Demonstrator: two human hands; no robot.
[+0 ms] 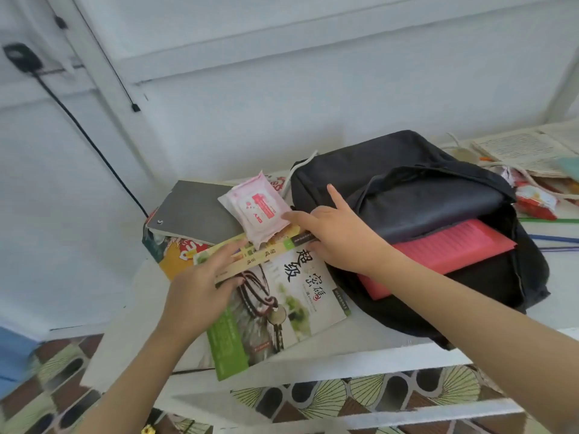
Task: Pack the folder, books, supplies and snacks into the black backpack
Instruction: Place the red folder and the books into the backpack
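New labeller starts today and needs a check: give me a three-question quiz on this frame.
1. True or false: the red ribbed plastic folder lies wholly outside the black fabric backpack.
2. What rests on top of the stacked paperback books? A) pink wipes packet B) scissors C) a banana
3. Fill in: the left hand and right hand both touch the ____.

Key: 1 false, the folder sticks partly into the open backpack. 2 A. 3 books.
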